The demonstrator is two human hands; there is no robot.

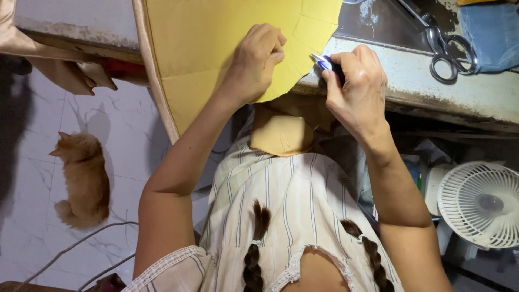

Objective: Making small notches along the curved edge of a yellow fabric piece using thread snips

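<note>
**Both hands at the edge of the yellow sheet**

Your left hand (pixel 257 62) lies on the yellow sheet (pixel 216 48), fingers curled together and pressing down near the sheet's right edge. It holds the sheet flat; nothing is gripped inside it.

Your right hand (pixel 357 86) sits just right of that edge, fingers clamped on a small blue tool (pixel 323 63). The tool's tip touches or nearly touches the sheet's edge; you cannot tell which. What kind of tool it is stays unclear, as most of it is hidden in the fist.

The sheet spreads over the worktop (pixel 454 92) and hangs past its near edge toward you. Its right side is cut in short straight facets. A tan satin trim (pixel 154 92) runs down its left side.

Below the sheet, against your striped dress, hangs a piece of tan cloth (pixel 281 135).

Scissors (pixel 446 48) lie far right on the worktop, well apart from both hands, with blue denim (pixel 492 35) just beside them.

On the floor: an orange cat (pixel 84 181) lies on white tile at left. A white fan (pixel 481 203) stands at right, below the worktop.
</note>
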